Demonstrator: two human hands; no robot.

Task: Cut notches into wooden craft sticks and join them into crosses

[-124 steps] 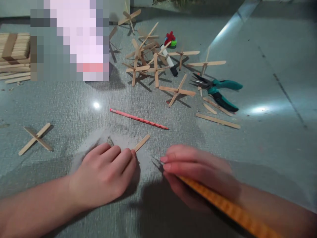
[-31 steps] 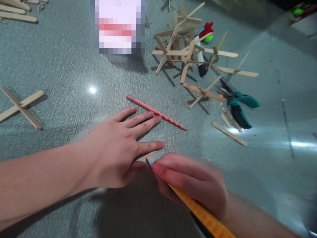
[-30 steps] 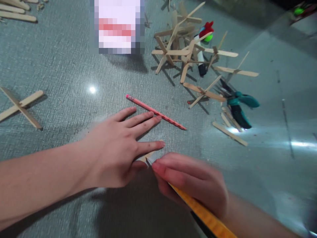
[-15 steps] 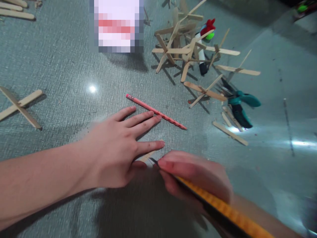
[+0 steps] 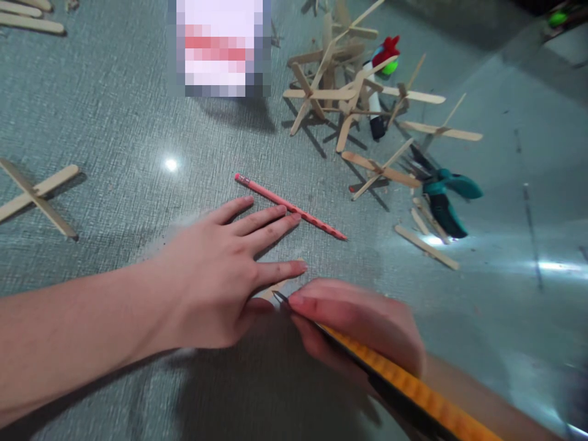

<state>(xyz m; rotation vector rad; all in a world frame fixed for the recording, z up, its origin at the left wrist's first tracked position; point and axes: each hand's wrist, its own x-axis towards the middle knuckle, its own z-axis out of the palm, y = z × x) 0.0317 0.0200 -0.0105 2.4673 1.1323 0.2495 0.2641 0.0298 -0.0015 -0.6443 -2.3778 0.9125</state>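
Note:
My left hand (image 5: 234,263) lies flat with its fingers spread. Its fingertips reach the lower side of a pink pencil (image 5: 289,206). Between its thumb and forefinger shows a short piece of a wooden craft stick (image 5: 275,288); the rest is hidden beneath the hand. My right hand (image 5: 358,331) is closed around a yellow and black utility knife (image 5: 399,373). The thin dark blade sticks out past my right fingertips, and its tip is at the stick piece, close to my left thumb. Whether the tip touches the wood I cannot tell.
Crossed craft sticks (image 5: 312,95) stand clustered at the back right, around a black and white marker (image 5: 376,119). Teal-handled pliers (image 5: 445,196) lie near loose stick pieces (image 5: 427,248). A stick cross (image 5: 37,195) is at left. A blurred-out white object (image 5: 215,67) stands at the back.
My right hand and the utility knife have shifted slightly left, with the blade tip nearer my left thumb. My left hand keeps its flat pose.

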